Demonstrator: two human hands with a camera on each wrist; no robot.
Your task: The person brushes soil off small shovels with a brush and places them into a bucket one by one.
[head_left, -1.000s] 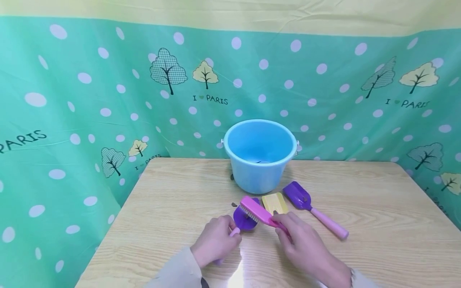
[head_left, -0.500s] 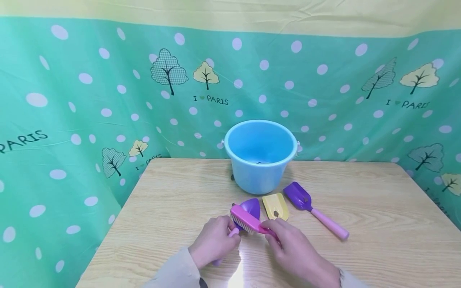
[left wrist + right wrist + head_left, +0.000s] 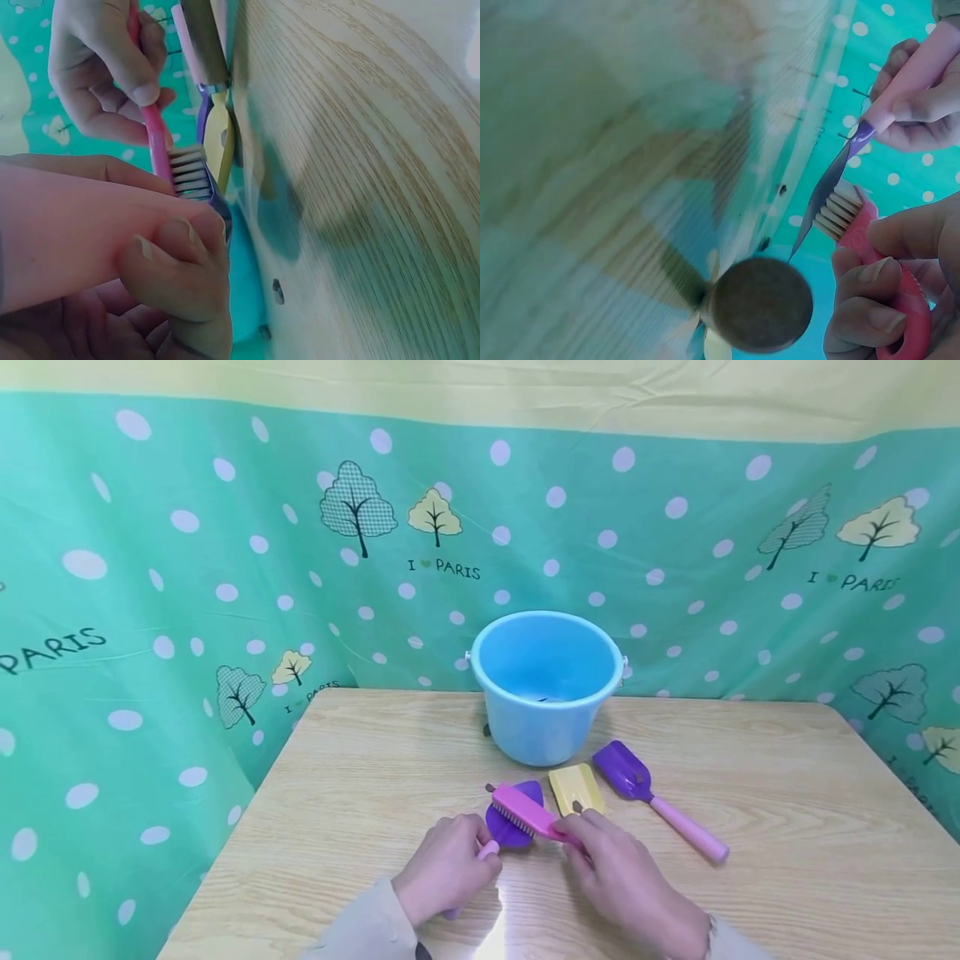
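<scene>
My left hand (image 3: 447, 867) grips the lilac-pink handle (image 3: 90, 225) of a small toy trowel. Its purple blade (image 3: 504, 833) is held above the wooden tabletop. Over that blade lies a pink brush (image 3: 525, 810), pinched by its handle in my right hand (image 3: 626, 877). Seen from the right wrist, the pale bristles (image 3: 838, 212) meet the face of the trowel blade (image 3: 829, 184). A yellow toy shovel (image 3: 567, 783) lies just beyond my right hand, which covers its handle in the head view. A dark bit (image 3: 577, 807) rests on the yellow shovel.
A light-blue bucket (image 3: 536, 727) stands behind the tools, near the back edge. To the right lies a purple scoop (image 3: 624, 774) with a pink handle (image 3: 690, 831). Dark bits (image 3: 491, 787) dot the tabletop (image 3: 352, 777). A green dotted curtain (image 3: 285, 485) hangs behind.
The brush has swept leftward and toward me across the trowel blade, then slightly back to the right. My left hand stays nearly in place with the trowel.
</scene>
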